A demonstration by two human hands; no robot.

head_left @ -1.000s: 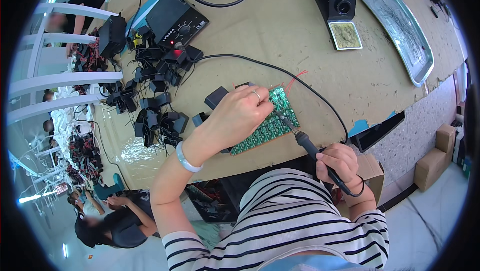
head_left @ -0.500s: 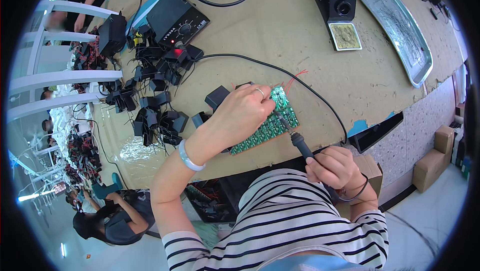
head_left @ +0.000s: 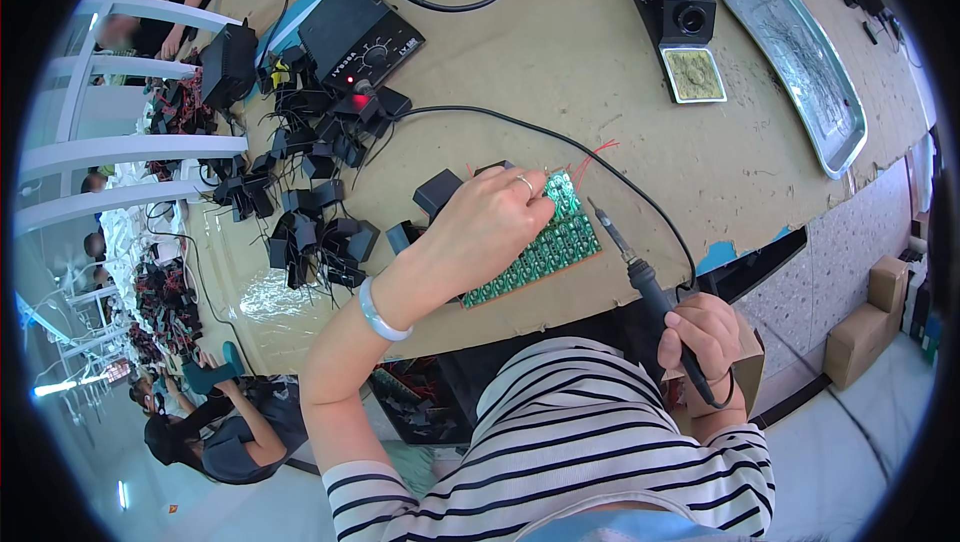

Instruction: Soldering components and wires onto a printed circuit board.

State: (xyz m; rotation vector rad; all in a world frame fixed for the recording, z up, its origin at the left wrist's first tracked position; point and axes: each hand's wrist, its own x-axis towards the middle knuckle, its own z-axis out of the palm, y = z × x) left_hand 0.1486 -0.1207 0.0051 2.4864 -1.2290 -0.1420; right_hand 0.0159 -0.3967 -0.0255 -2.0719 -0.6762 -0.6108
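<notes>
Bumpy green rectangular circuit panel (head_left: 555,251) is laid beyond the right hand (head_left: 702,334), by which a black pen-shaped soldering iron (head_left: 652,291) is gripped, and partly covered by the curled left hand (head_left: 495,220), its hold unclear. Farther off, a shiny metal tray (head_left: 843,137) is seen.

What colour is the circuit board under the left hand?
The circuit board is green; see head view.

White lettering (head_left: 408,46) and pale markings around a dial (head_left: 375,54) stand on the black control box (head_left: 350,27), upper left of the frame.
</notes>
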